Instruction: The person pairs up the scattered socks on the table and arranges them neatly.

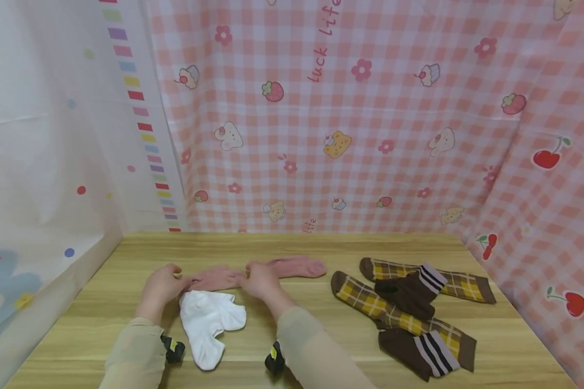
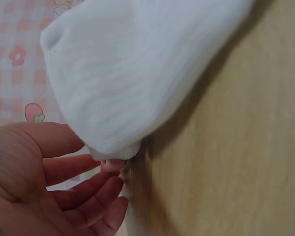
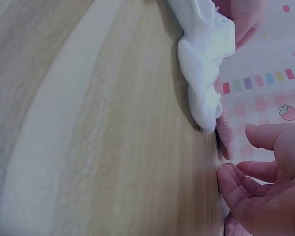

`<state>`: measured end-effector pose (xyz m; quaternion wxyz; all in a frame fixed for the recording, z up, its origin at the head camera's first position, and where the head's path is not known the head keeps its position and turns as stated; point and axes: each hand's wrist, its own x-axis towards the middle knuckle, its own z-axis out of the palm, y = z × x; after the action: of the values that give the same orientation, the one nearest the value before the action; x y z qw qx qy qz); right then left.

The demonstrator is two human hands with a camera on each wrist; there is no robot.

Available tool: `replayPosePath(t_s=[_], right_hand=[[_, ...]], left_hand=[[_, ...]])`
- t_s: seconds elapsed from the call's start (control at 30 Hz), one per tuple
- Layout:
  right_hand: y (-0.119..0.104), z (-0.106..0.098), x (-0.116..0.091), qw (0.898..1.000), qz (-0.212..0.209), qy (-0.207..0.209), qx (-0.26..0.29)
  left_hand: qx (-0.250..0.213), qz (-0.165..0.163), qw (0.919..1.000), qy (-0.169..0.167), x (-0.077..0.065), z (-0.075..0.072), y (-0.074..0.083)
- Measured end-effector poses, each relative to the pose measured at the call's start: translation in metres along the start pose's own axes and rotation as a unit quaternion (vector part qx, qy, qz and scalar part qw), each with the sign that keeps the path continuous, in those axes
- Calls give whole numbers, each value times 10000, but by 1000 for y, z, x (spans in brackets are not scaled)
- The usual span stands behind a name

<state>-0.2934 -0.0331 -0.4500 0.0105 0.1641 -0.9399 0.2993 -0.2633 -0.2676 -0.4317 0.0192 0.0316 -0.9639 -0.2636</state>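
Two pink socks lie in a row at the back of the table, a left pink sock [image 1: 216, 278] and a right pink sock [image 1: 299, 267]. My left hand [image 1: 160, 286] is at the outer end of the left one, its fingers [image 2: 96, 196] loosely bent beside the pink fabric and partly behind a white sock. Between the two pink socks rests my right hand [image 1: 264, 282]; in the right wrist view its thumb stands apart from the fingers [image 3: 236, 189], which touch down at the table. White socks [image 1: 204, 324] lie in front of the left pink sock, overlapping its edge.
On the right side of the wooden table [image 1: 316, 346] lie two yellow-and-brown plaid socks [image 1: 365, 299], with dark brown striped-cuff socks [image 1: 406, 294] across and beside them. A pink checked cloth [image 1: 321, 178] hangs behind the table, and a white patterned cloth [image 1: 53, 178] hangs at the left.
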Motion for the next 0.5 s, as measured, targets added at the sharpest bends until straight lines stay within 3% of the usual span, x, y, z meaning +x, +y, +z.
replayPosePath(t_s=[0.23,0.5], right_hand=[[-3,3,1,9990,350,-271,79],[-3,5,3,9988,367,-292,112]], left_hand=[[-46,-41,10000,-33,1,3,2],[-173,7,9998,-39,3,6,0]])
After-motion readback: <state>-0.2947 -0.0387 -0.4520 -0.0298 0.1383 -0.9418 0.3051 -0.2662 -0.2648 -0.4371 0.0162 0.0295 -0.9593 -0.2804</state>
